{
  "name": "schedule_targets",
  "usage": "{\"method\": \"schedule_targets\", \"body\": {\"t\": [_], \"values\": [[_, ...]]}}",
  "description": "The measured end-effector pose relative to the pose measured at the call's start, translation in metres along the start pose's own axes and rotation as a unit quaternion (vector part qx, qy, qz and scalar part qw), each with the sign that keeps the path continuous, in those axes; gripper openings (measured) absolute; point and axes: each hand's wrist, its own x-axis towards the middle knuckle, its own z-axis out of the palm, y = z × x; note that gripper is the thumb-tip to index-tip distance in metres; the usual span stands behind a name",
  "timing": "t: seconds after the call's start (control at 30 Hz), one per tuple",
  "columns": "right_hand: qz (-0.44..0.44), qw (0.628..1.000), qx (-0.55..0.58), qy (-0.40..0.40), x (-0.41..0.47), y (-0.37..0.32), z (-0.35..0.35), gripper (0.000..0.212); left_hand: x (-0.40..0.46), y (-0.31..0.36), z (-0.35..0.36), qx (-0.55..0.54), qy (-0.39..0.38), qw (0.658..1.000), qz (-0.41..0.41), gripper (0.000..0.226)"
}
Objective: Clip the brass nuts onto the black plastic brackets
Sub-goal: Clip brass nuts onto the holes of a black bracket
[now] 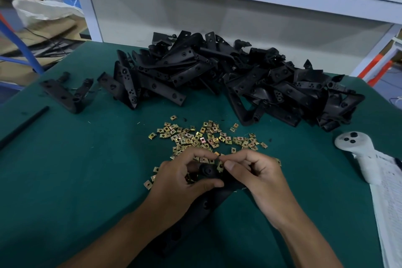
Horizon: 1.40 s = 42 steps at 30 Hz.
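Green matting covers the worktop (76, 169), which is backed by a white shelf unit. Toward the left edge a single bracket pair (65, 93) lies apart from the rest, with a thin black rod (24, 124) nearer the front. At the back centre, spreading toward the right edge, a large heap of black plastic brackets (228, 76) is piled, apparently still to be fitted. Just in front of it, mid-worktop, the loose brass nuts (206, 137) are scattered.

Near the front edge the bracket in hand (208, 200) is held. Its long axis runs diagonally, from the front-left up toward the centre, with its working end pointing away from the person, toward the nuts. The left hand (182, 183) is curled round that upper end, thumb laid across it, and a few nuts seem to be tucked under the palm, though that is partly hidden. The right hand (258, 172) has its fingers curled, with thumb and forefinger pinching a single brass nut (217, 154) at the bracket's tip.

The step in hand is judged to be the clipping of one nut onto this bracket's end. Next, the nut's open side would need to be lined up with the bracket's edge and pushed on squarely. Whether it is already seated cannot be told.

At the right edge a white controller (356, 150) and a printed sheet (389, 202) are seen.
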Motion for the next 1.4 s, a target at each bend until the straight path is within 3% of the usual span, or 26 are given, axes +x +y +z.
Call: {"method": "schedule_targets", "body": {"t": [0.27, 0.4, 0.53, 0.67, 0.8, 0.93, 1.13, 1.4], "values": [[-0.004, 0.998, -0.050, -0.040, 0.000, 0.004, -0.002, 0.020, 0.000, -0.002, -0.001, -0.021, -0.011, 1.000, -0.018, 0.036], [0.051, 0.989, 0.133, -0.043, 0.005, 0.004, -0.013, 0.035, 0.001, -0.003, -0.001, -0.014, -0.004, 1.000, -0.019, 0.031], [0.114, 0.942, 0.315, 0.021, 0.011, 0.008, -0.024, 0.056, 0.005, -0.005, -0.005, -0.023, 0.008, 0.999, -0.031, 0.027], [0.128, 0.922, 0.365, 0.022, 0.014, 0.009, -0.023, 0.041, 0.006, -0.003, -0.006, -0.005, 0.013, 1.000, -0.024, 0.028], [0.130, 0.926, 0.352, 0.025, 0.014, 0.008, -0.021, 0.042, 0.005, -0.005, -0.005, -0.029, 0.003, 0.999, -0.025, 0.026], [0.133, 0.941, 0.307, 0.048, 0.014, 0.006, -0.018, 0.025, 0.002, -0.008, -0.002, -0.035, -0.013, 0.999, -0.036, 0.029], [0.116, 0.950, 0.286, 0.056, 0.014, 0.004, -0.015, 0.019, 0.001, -0.009, -0.002, -0.027, -0.025, 0.999, -0.037, 0.033], [0.108, 0.970, 0.210, 0.050, 0.013, 0.006, -0.020, 0.024, 0.003, -0.007, -0.004, -0.019, -0.023, 0.999, -0.021, 0.031]]}}
